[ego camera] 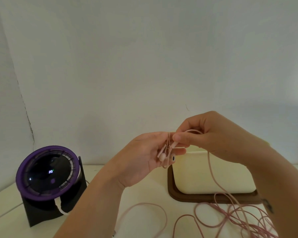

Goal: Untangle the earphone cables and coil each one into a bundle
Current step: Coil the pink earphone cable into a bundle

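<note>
Earphone cables (pixel 228 214) loose on white table (pixel 144 194), left hand (pixel 144 155), right hand (pixel 212 134) both pinching them, pale wall (pixel 144 57)

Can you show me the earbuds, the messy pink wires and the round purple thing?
earbuds (pixel 162 156): head view, on the round pink bud.
pink wires (pixel 229 214): head view, on the tangle's crossing strands.
round purple thing (pixel 48 174): head view, on its dark front.

Pale pink earphone cables (pixel 228 214); purple-rimmed black fan (pixel 46 172); cream box (pixel 213 174) on a dark brown tray (pixel 205 198); white desk (pixel 144 194) and wall (pixel 144 57).
</note>
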`<state>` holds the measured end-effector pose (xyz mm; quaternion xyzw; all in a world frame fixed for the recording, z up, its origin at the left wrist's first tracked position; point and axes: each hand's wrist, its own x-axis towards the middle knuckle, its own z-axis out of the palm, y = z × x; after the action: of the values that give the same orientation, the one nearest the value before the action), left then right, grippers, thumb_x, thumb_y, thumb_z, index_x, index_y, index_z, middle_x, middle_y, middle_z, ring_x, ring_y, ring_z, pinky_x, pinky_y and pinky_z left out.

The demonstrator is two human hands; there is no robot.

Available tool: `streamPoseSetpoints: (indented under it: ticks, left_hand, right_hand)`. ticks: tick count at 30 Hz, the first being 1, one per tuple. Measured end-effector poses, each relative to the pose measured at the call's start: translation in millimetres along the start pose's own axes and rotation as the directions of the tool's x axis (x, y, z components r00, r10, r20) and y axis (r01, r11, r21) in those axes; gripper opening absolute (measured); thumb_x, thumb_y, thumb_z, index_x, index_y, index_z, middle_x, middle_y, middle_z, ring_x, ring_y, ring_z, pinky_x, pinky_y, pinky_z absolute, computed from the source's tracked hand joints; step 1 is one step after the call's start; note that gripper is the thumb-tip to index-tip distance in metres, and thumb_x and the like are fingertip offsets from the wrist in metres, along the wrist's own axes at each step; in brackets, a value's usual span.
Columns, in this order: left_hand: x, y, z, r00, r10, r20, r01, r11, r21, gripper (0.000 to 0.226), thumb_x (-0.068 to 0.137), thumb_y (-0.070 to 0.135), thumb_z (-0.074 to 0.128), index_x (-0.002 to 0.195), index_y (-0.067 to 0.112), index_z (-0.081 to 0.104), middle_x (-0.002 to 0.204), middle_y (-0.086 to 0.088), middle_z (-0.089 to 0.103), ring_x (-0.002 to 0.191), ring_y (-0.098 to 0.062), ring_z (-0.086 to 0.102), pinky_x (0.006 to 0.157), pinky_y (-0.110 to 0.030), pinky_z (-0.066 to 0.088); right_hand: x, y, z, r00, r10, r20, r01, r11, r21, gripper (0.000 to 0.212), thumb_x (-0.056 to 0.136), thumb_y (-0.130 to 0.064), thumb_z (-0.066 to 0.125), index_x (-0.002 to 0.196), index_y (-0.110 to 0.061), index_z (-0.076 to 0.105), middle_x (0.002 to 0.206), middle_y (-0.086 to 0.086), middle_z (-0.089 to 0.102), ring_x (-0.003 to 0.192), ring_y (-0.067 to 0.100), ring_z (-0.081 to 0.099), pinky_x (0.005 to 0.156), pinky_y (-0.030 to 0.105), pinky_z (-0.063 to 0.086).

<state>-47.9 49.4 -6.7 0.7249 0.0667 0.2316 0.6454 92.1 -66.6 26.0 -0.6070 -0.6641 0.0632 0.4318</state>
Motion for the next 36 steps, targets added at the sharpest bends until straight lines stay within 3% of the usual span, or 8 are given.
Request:
streamPoseSetpoints:
  ticks: [6,11,16,21,23,26,29,36]
  left_hand:
    - [7.2,-4.8,4.9,0.978,0.049,-0.201,-0.057,0.998,-0.033,0.025,0.093,0.024,0.048,0.095,0.006,0.065,0.079,-0.009,0.065,0.085,-0.017,0.070,0.086,-0.037,0.054]
    - [9.3,-4.9,6.3,0.963,0.062,-0.261,-0.091,0.991,-0.102,0.026,0.101,0.016,0.036,0.113,0.010,0.058,0.064,0.003,0.069,0.066,-0.009,0.066,0.081,-0.036,0.054]
    - [9.5,-6.2,7.7,0.961,0.083,-0.264,-0.110,0.990,-0.091,0.026,0.101,0.013,0.038,0.120,0.015,0.056,0.099,-0.005,0.072,0.087,-0.018,0.067,0.087,-0.037,0.053]
    - [10.6,-8.1,11.5,0.968,0.127,-0.215,-0.136,0.990,-0.028,0.027,0.100,0.008,0.041,0.115,0.007,0.062,0.113,-0.016,0.066,0.099,-0.017,0.059,0.091,-0.031,0.045]
    - [9.4,-7.3,13.0,0.979,0.131,-0.156,-0.138,0.990,-0.031,0.025,0.098,0.010,0.041,0.098,0.010,0.066,0.086,-0.006,0.068,0.087,-0.012,0.058,0.087,-0.030,0.044]
    - [7.5,-7.3,14.2,0.989,0.111,-0.096,-0.114,0.993,-0.021,0.029,0.095,0.022,0.044,0.076,0.018,0.067,0.070,0.004,0.059,0.083,-0.013,0.058,0.089,-0.033,0.043]
    - [7.8,-8.8,15.4,0.994,0.094,-0.053,-0.096,0.995,-0.024,0.039,0.099,0.027,0.035,0.083,0.013,0.068,0.094,-0.003,0.068,0.103,-0.024,0.065,0.099,-0.043,0.042]
    - [5.4,-5.8,15.9,0.997,0.070,0.023,-0.068,0.994,-0.081,0.033,0.092,0.033,0.043,0.101,0.014,0.067,0.087,-0.005,0.069,0.089,-0.023,0.067,0.089,-0.043,0.046]
  right_hand:
    - [-2.2,-5.8,-1.0,1.000,0.012,0.022,-0.011,0.999,-0.033,0.014,0.080,-0.037,0.066,0.071,-0.026,0.070,0.051,-0.019,0.060,0.044,-0.002,0.047,0.048,0.008,0.034]
    - [-4.2,-8.9,-0.6,0.999,0.001,0.044,0.002,0.998,-0.060,0.018,0.071,-0.045,0.066,0.074,-0.028,0.072,0.077,-0.007,0.073,0.071,0.017,0.066,0.076,0.038,0.055]
    - [-4.9,-11.9,1.4,0.998,-0.008,0.058,0.013,0.997,-0.075,0.016,0.071,-0.044,0.065,0.074,-0.030,0.072,0.085,-0.008,0.074,0.083,0.022,0.069,0.083,0.049,0.054]
    - [-4.6,-9.9,1.9,1.000,-0.031,0.006,0.031,0.997,-0.075,0.006,0.077,-0.034,0.070,0.075,-0.029,0.072,0.069,-0.013,0.070,0.063,0.015,0.064,0.063,0.034,0.053]
    - [-3.6,-8.9,2.1,0.999,-0.026,-0.023,0.025,0.998,-0.066,0.005,0.079,-0.034,0.068,0.077,-0.031,0.072,0.077,-0.004,0.073,0.075,0.027,0.067,0.073,0.044,0.054]
    - [-4.1,-9.5,1.0,0.998,-0.029,-0.051,0.027,0.999,-0.036,0.008,0.084,-0.026,0.066,0.082,-0.029,0.074,0.073,-0.009,0.072,0.062,0.005,0.064,0.057,0.017,0.048]
    - [-3.7,-8.8,-1.3,0.992,-0.021,-0.126,0.022,1.000,0.003,0.008,0.084,-0.019,0.067,0.081,-0.022,0.074,0.070,-0.010,0.071,0.059,-0.002,0.064,0.057,0.007,0.046]
    - [1.9,0.5,-3.8,0.966,0.026,-0.258,0.015,0.988,0.154,0.011,0.087,-0.017,0.063,0.083,-0.024,0.071,0.069,-0.009,0.070,0.043,0.005,0.052,0.056,0.013,0.048]
